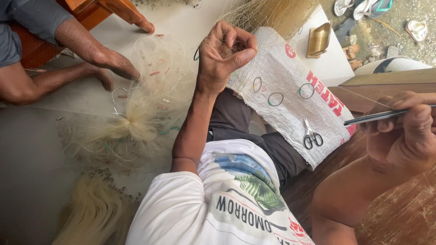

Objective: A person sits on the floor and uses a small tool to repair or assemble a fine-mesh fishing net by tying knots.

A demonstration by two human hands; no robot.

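Head view: we pinch fishing net [156,97] mesh in our left hand [223,56]; our right hand [402,131], beyond the scissors [311,135], grips a netting needle [383,115].

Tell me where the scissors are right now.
In the head view the scissors lie right of centre on the white woven sack over the person's lap, between the left hand and right hand, touched by neither.

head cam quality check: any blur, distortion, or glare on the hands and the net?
Head view: soft, even daylight, no hard shadows or glare. The left hand, pinching fine net, is fairly sharp, though the mesh strands mostly dissolve into a pale haze. The right hand, holding a thin dark tool, sits close to the lens and looks soft and enlarged; wide-angle stretch shows at the edges. The scissors are crisp.
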